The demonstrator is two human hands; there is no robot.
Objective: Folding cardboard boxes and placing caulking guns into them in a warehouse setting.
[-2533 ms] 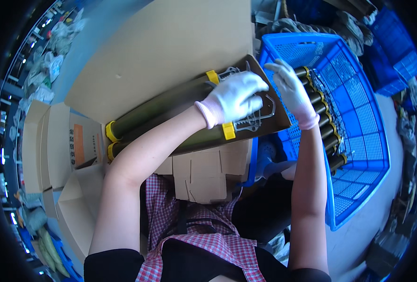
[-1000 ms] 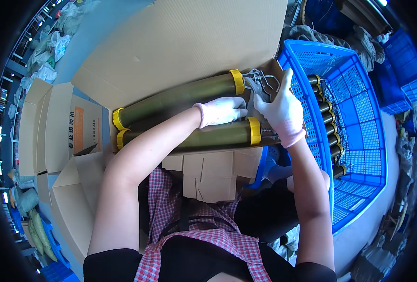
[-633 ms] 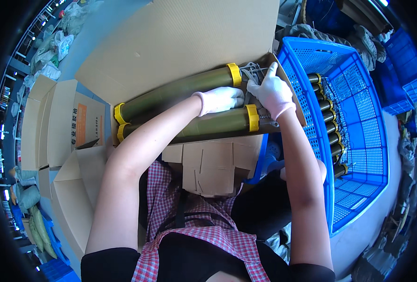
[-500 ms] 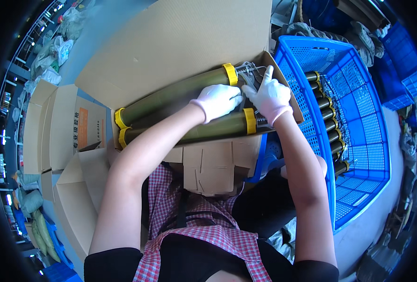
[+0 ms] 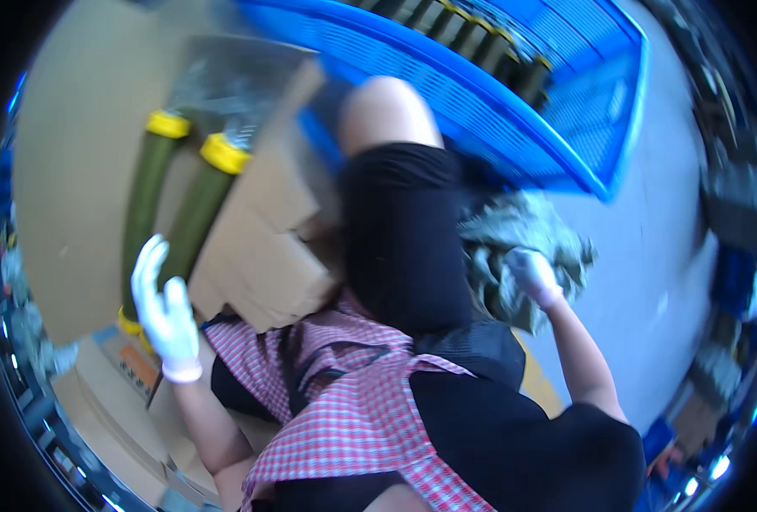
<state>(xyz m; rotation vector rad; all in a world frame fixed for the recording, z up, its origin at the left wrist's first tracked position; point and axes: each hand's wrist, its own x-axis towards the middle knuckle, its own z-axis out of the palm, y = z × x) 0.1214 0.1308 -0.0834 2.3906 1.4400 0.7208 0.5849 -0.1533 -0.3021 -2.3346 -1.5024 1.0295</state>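
My left hand [image 5: 165,311], in a white glove, is raised with fingers stretched beside the lower ends of two caulking guns. These have dark green barrels and yellow collars; the left caulking gun [image 5: 146,188] and the right caulking gun [image 5: 199,209] lie side by side in an open cardboard box. Their metal rods and handle ends are blurred at the top. My right hand [image 5: 534,277], also gloved, is far to the right, over a crumpled grey-green woven sack [image 5: 515,226]. Motion blur hides its fingers and whether it grips the sack.
A blue plastic crate [image 5: 472,94] stands at the top, with several more caulking guns [image 5: 481,43] in a row inside. Cardboard flaps [image 5: 267,264] stick out between the box and my bent leg. Another carton [image 5: 110,392] is at the lower left. Grey floor [image 5: 652,239] shows on the right.
My view has swung to the right. Both hands have left the caulking guns' handle ends; the left is now raised open, and the right has moved down to the sack.
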